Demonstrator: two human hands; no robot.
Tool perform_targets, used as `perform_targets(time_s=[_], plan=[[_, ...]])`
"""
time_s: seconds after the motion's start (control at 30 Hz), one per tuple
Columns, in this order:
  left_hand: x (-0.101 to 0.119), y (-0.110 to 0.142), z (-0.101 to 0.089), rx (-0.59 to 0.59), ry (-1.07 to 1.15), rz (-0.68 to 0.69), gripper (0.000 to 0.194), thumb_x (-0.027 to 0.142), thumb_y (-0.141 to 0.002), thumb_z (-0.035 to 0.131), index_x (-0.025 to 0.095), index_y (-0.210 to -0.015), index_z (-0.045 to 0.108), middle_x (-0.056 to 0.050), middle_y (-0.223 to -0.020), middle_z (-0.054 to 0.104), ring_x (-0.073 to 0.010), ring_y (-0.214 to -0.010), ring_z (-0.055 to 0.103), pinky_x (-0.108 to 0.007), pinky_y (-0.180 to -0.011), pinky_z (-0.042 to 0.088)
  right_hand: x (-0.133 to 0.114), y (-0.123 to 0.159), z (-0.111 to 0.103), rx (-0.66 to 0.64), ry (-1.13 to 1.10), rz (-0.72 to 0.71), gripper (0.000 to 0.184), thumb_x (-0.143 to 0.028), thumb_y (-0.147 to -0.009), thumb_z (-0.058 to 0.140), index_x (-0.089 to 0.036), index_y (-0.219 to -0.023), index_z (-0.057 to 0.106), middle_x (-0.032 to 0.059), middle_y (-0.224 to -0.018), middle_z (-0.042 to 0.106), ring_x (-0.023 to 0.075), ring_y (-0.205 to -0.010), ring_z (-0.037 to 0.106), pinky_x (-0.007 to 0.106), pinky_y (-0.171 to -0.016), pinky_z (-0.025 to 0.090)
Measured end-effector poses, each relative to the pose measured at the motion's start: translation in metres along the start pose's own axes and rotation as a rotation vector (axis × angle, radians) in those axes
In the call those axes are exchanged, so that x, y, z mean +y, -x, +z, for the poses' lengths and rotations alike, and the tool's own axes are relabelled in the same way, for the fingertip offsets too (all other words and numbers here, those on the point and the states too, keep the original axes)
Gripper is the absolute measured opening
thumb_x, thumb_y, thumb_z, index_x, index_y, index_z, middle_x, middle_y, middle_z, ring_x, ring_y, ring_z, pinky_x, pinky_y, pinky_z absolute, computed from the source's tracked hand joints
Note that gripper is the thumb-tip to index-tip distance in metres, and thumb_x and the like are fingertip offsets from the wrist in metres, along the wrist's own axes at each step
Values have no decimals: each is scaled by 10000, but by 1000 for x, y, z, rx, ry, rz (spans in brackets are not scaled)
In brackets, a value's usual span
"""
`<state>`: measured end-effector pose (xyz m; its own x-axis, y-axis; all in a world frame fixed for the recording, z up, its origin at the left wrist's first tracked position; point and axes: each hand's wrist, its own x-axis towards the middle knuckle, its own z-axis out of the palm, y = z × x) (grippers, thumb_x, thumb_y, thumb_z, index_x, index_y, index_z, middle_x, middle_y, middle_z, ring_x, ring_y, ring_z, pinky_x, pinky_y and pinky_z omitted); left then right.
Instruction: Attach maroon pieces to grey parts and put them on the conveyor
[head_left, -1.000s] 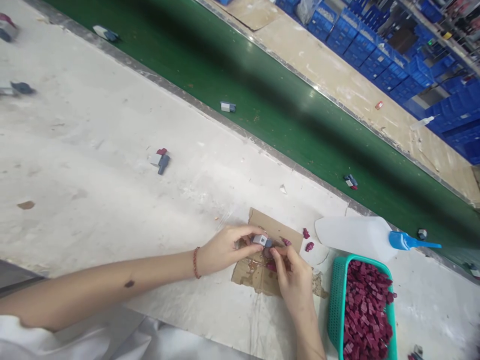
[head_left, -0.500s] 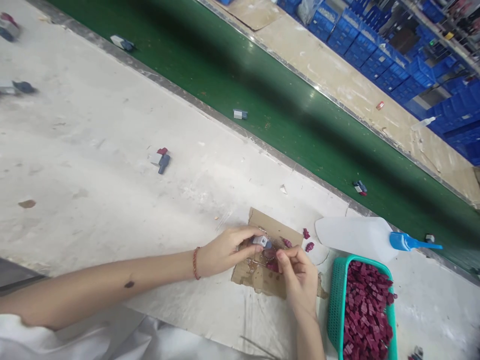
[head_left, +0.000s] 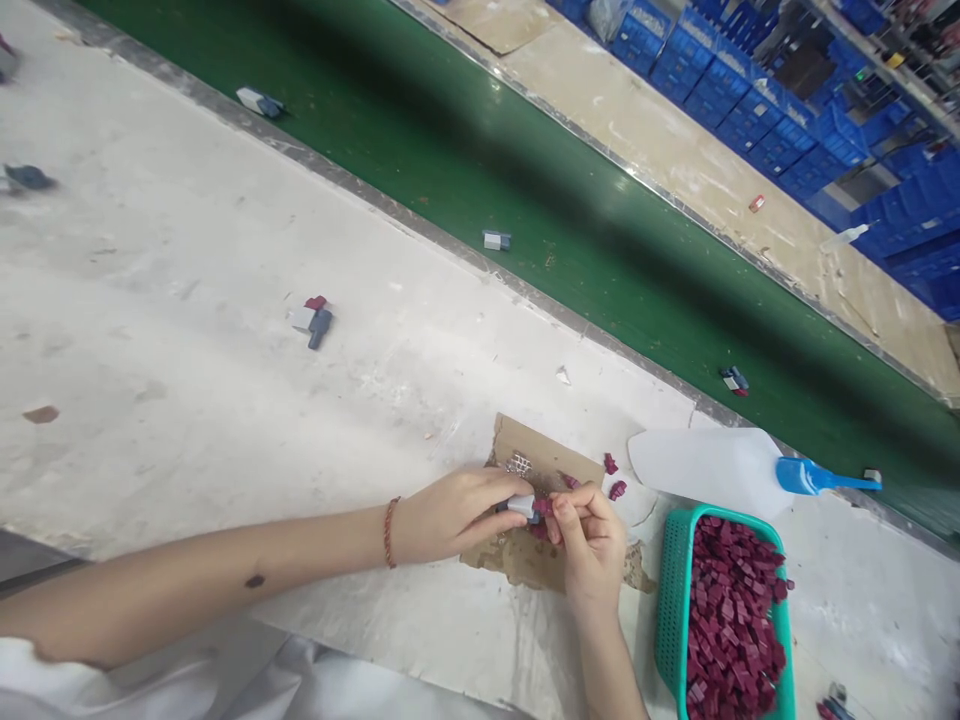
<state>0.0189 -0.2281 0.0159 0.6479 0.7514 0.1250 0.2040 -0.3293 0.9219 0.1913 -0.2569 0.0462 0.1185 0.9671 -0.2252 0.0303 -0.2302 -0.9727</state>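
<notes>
My left hand (head_left: 457, 515) is closed round a small grey and dark-blue plastic part (head_left: 520, 506), gripped between thumb and fingers. In a pinch, my right hand (head_left: 592, 540) holds a small maroon plastic piece (head_left: 543, 507) against the right end of that part; whether the two are joined I cannot tell. Both hands are over a stained piece of cardboard (head_left: 532, 440). A small silvery mesh-like item (head_left: 518, 464) lies on it, and more maroon pieces are partly hidden behind my right hand. Two loose maroon pieces (head_left: 617, 490) lie just right of the cardboard.
A green basket (head_left: 670, 610) full of maroon pieces stands at right. Behind it lies a white bottle (head_left: 701, 465) with a blue nozzle. A green conveyor belt (head_left: 390, 150) carries several assembled parts. Another assembled part (head_left: 311, 321) rests on the white table. Blue crates (head_left: 682, 75) stand beyond.
My right hand has brought the maroon piece up against the grey part, which my left hand has lowered slightly and turned. Parts on the belt have shifted right.
</notes>
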Motion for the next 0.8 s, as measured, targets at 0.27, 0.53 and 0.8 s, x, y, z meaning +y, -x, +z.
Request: perform_targets(time_s=[0.27, 0.53, 0.8], plan=[[0, 0, 0, -4, -9, -27, 352, 385, -1018, 357, 147, -1040, 616, -98, -910, 698, -213, -816, 644, -294, -755, 493, 7, 2, 2, -20, 67, 18, 437, -580, -806, 653, -207, -627, 513, -40, -510, 501, 96, -450, 407, 223, -454, 361], [-1, 3, 1, -13, 2, -22, 370, 416, -1011, 339, 163, -1023, 608, -60, -805, 679, -184, -715, 617, -265, -668, 462, 6, 4, -8, -110, 437, -253, 289, -404, -948, 516, -219, -732, 568, 1, -662, 582, 151, -598, 534, 256, -565, 425], [-1, 5, 1, -4, -41, 31, 387, 420, -1015, 327, 159, -979, 610, -50, -725, 658, -165, -624, 587, -255, -629, 458, 7, 4, -9, -259, 732, -534, 369, -256, -1020, 334, -227, -687, 491, -1, -644, 476, 156, -580, 468, 272, -541, 341]])
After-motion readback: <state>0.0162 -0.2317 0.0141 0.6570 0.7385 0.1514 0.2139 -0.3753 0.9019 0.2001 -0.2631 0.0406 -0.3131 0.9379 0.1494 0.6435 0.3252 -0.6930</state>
